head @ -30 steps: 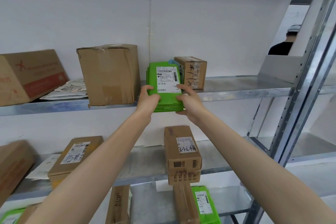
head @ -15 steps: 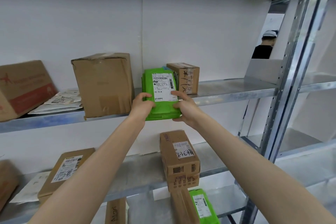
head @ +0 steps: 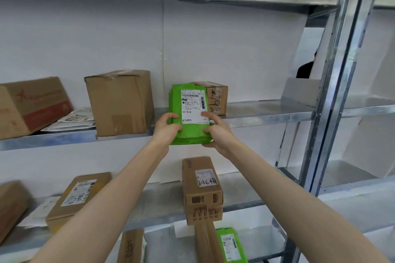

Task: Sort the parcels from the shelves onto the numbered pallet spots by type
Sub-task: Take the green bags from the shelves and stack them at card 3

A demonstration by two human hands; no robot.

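A green plastic mailer with a white shipping label stands tilted at the front edge of the middle shelf. My left hand grips its lower left edge and my right hand grips its lower right corner, thumbs on the front. Its lower end hangs past the shelf edge. A small brown box stands right behind it. A large brown carton stands to its left.
A red-printed carton and flat white mailers lie at the left of the middle shelf. Brown boxes and a flat box sit on the lower shelf, another green mailer below. A steel upright stands at right; a person beyond.
The view has tilted up, showing the top shelf. Both hands keep their hold on the green mailer, which has come slightly forward off the shelf edge.
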